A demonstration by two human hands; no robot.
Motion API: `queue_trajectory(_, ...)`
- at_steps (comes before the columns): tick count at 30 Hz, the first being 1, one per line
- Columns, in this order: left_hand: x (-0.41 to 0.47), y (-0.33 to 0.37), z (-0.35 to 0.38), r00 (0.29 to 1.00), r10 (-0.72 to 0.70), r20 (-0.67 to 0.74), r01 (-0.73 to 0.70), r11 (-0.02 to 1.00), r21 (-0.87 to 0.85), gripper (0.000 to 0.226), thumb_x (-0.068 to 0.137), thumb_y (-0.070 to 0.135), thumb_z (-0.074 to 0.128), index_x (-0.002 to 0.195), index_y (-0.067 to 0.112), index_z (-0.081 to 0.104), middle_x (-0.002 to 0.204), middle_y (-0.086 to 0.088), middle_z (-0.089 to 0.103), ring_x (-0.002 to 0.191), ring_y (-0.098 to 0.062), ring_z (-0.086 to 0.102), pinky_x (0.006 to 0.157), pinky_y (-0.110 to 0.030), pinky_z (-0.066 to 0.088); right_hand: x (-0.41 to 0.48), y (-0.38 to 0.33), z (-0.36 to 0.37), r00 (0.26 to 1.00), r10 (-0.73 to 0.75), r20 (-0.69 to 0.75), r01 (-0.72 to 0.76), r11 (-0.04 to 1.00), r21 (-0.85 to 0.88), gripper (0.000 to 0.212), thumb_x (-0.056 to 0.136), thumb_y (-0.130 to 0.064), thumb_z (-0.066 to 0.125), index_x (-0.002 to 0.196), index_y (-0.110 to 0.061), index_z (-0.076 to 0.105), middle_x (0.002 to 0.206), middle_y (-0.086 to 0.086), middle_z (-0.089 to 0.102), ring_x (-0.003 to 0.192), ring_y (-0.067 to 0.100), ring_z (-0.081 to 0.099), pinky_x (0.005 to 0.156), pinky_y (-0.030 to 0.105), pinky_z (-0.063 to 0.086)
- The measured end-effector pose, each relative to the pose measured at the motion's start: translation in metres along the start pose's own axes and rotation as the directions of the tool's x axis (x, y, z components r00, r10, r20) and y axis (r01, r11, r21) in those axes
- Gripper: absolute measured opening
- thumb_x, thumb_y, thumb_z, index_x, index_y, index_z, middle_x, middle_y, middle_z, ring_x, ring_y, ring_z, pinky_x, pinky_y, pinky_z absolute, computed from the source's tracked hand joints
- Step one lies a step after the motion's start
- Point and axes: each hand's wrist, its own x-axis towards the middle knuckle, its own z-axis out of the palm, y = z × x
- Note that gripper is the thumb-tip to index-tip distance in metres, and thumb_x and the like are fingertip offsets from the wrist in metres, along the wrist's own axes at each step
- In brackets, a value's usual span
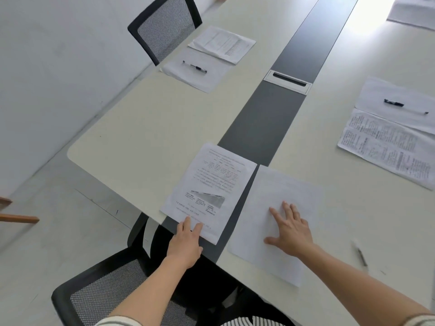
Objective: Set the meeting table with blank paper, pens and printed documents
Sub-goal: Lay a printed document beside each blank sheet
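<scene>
Table (pixel 141 128) | left hand (pixel 188 241) flat on document (pixel 209 184) | right hand (pixel 292 234) flat on paper (pixel 270 198) | pen (pixel 360 252) near

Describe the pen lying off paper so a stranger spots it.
Start at the near end of the long table. Right of the blank sheet under the right hand lies a pen. It alone rests on bare tabletop; the other pens lie on paper.

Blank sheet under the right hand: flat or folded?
Flat and spread: the blank sheet lies unfolded on the table, the right hand resting on it, fingers straight.
</scene>
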Motion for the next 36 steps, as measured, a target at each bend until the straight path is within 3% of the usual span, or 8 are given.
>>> queue_trajectory(9, 0.003, -0.005, -0.010, 1.000, 0.027, -0.011, -0.026, 0.997, 0.077, 0.057, 0.095, 0.037, 0.048, 0.147, 0.028, 0.026, 0.152, -0.011, 0.019, 0.133, -0.027, 0.028, 0.103, -0.036, 0.039, 0.000, -0.005, -0.003, 0.999, 0.042, 0.012, -0.042, 0.999, -0.009, 0.099, 0.077, -0.066, 0.061, 0.154, -0.034, 0.006, 0.164, 0.009, -0.005, 0.151, 0.032, -0.003, 0.115, 0.045, 0.025)
queue_trajectory(14, 0.000, 0.002, -0.014, 0.998, 0.017, -0.058, -0.009, 0.992, 0.128, 0.051, 0.095, 0.034, 0.044, 0.143, 0.025, 0.031, 0.152, -0.012, 0.022, 0.132, -0.027, 0.030, 0.105, -0.036, 0.034, -0.003, -0.004, -0.004, 0.998, 0.067, 0.010, -0.067, 0.996, 0.051, 0.095, 0.077, -0.066, 0.061, 0.153, -0.034, 0.013, 0.164, 0.008, -0.003, 0.151, 0.031, -0.001, 0.115, 0.046, 0.025)
queue_trajectory(17, -0.007, 0.023, -0.017, 0.979, 0.102, -0.175, -0.083, 0.990, 0.111, 0.045, 0.096, 0.025, 0.042, 0.140, 0.022, 0.036, 0.154, -0.011, 0.023, 0.132, -0.026, 0.032, 0.103, -0.033, 0.036, -0.014, 0.019, -0.011, 0.979, 0.136, -0.150, -0.111, 0.981, 0.162, 0.076, 0.083, -0.059, 0.059, 0.149, -0.032, 0.030, 0.162, 0.005, 0.015, 0.148, 0.027, 0.015, 0.111, 0.043, 0.031)
queue_trajectory(20, -0.019, 0.057, -0.005, 0.942, 0.297, -0.154, -0.284, 0.953, 0.102, 0.047, 0.098, 0.023, 0.039, 0.144, 0.022, 0.031, 0.157, -0.010, 0.018, 0.139, -0.025, 0.026, 0.110, -0.033, 0.031, -0.033, 0.071, -0.011, 0.882, 0.333, -0.334, -0.217, 0.915, 0.340, 0.052, 0.088, -0.037, 0.062, 0.136, -0.020, 0.052, 0.145, 0.007, 0.046, 0.132, 0.028, 0.041, 0.100, 0.044, 0.042)
queue_trajectory(24, -0.032, 0.085, 0.025, 0.898, 0.441, 0.002, -0.437, 0.889, 0.135, 0.057, 0.099, 0.024, 0.038, 0.151, 0.025, 0.017, 0.162, -0.010, 0.001, 0.148, -0.028, 0.006, 0.120, -0.037, 0.017, -0.068, 0.136, 0.006, 0.798, 0.586, -0.142, -0.492, 0.769, 0.408, 0.048, 0.090, -0.032, 0.057, 0.135, -0.017, 0.051, 0.134, 0.011, 0.050, 0.126, 0.030, 0.045, 0.091, 0.042, 0.046)
queue_trajectory(28, -0.035, 0.081, 0.039, 0.889, 0.454, 0.066, -0.458, 0.872, 0.171, 0.061, 0.096, 0.022, 0.039, 0.152, 0.027, 0.015, 0.162, -0.011, -0.007, 0.150, -0.028, -0.004, 0.120, -0.038, 0.013, -0.091, 0.158, 0.029, 0.767, 0.639, 0.050, -0.610, 0.704, 0.364, 0.033, 0.091, -0.028, 0.052, 0.123, -0.019, 0.053, 0.120, 0.008, 0.061, 0.098, 0.029, 0.059, 0.077, 0.034, 0.048)
queue_trajectory(31, -0.037, 0.075, 0.040, 0.884, 0.459, 0.086, -0.467, 0.867, 0.175, 0.060, 0.097, 0.024, 0.038, 0.152, 0.028, 0.014, 0.162, -0.011, -0.009, 0.150, -0.027, -0.007, 0.119, -0.038, 0.013, -0.089, 0.149, 0.027, 0.770, 0.635, 0.055, -0.584, 0.669, 0.459, 0.023, 0.089, -0.022, 0.055, 0.111, -0.019, 0.061, 0.111, 0.006, 0.069, 0.094, 0.029, 0.061, 0.078, 0.034, 0.050)
queue_trajectory(36, -0.039, 0.070, 0.040, 0.892, 0.442, 0.094, -0.452, 0.877, 0.162, 0.060, 0.097, 0.027, 0.041, 0.151, 0.029, 0.014, 0.162, -0.010, -0.009, 0.150, -0.027, -0.006, 0.119, -0.039, 0.015, -0.050, 0.084, -0.007, 0.867, 0.497, -0.032, -0.334, 0.627, 0.704, 0.022, 0.084, -0.026, 0.068, 0.103, -0.016, 0.064, 0.094, 0.005, 0.072, 0.086, 0.024, 0.067, 0.079, 0.033, 0.051)
